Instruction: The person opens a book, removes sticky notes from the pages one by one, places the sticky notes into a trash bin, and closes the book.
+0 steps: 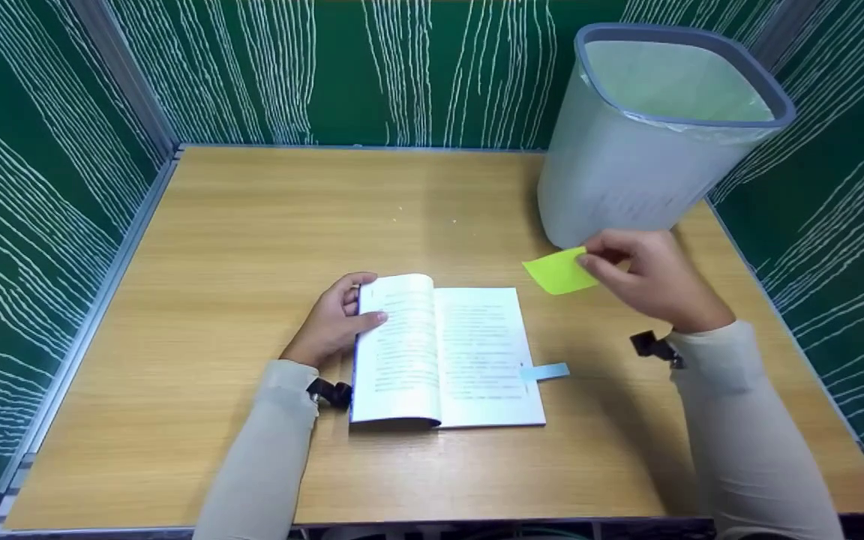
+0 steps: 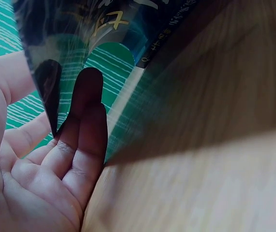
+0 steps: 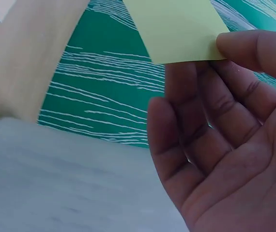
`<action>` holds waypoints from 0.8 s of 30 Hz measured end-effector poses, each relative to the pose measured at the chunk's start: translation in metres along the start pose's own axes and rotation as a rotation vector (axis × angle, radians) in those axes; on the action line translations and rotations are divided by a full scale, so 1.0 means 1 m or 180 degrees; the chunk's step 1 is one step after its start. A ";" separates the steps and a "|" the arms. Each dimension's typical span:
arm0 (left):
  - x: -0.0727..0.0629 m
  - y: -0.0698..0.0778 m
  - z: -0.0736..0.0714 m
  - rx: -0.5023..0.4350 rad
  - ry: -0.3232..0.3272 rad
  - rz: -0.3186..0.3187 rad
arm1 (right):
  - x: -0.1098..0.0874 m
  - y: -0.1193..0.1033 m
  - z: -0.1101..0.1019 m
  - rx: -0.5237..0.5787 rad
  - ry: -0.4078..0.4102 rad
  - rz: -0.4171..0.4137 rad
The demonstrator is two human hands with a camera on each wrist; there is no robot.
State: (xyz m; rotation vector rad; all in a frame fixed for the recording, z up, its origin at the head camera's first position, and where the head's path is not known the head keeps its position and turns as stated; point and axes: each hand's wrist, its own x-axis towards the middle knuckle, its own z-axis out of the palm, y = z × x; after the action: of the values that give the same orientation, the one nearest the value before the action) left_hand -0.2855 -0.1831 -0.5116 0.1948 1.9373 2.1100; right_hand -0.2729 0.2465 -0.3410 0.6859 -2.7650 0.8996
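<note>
An open book [image 1: 481,337] lies on the table, its left-hand pages bowed up. My left hand [image 1: 333,321] grips the book's left edge, thumb on the page and the other fingers behind the dark cover [image 2: 114,24]. A blue paper strip [image 1: 550,371] sticks out past the right page's edge. Above the table, right of the book, my right hand [image 1: 646,274] pinches a yellow-green sticky note [image 1: 561,271] by one corner between thumb and fingers. In the right wrist view the note [image 3: 181,29] hangs away from the palm.
A grey lined trash bin [image 1: 627,172] with a blue-grey rim stands at the table's back right, just behind my right hand. Green panels [image 1: 342,75] with white streaks enclose the back and sides of the wooden table [image 1: 252,217]. Tiny specks lie behind the book.
</note>
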 end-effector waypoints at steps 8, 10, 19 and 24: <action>0.001 -0.001 0.002 0.0020 0.0015 -0.0007 | 0.016 -0.014 -0.031 -0.0268 0.0242 -0.0146; 0.001 -0.002 0.002 0.0024 0.0017 -0.0008 | 0.020 -0.017 -0.038 -0.0308 0.0301 -0.0116; 0.001 -0.002 0.000 0.0017 0.0025 0.0000 | 0.045 -0.024 -0.062 -0.0460 0.0572 0.0129; 0.001 -0.001 0.000 0.0018 0.0005 -0.0010 | 0.058 -0.027 -0.075 -0.0572 0.0751 0.0175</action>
State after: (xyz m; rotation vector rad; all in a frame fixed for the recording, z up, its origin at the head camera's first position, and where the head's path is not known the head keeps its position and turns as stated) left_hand -0.2859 -0.1830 -0.5127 0.1914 1.9435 2.1035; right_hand -0.3117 0.2499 -0.2500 0.4449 -2.6222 0.6809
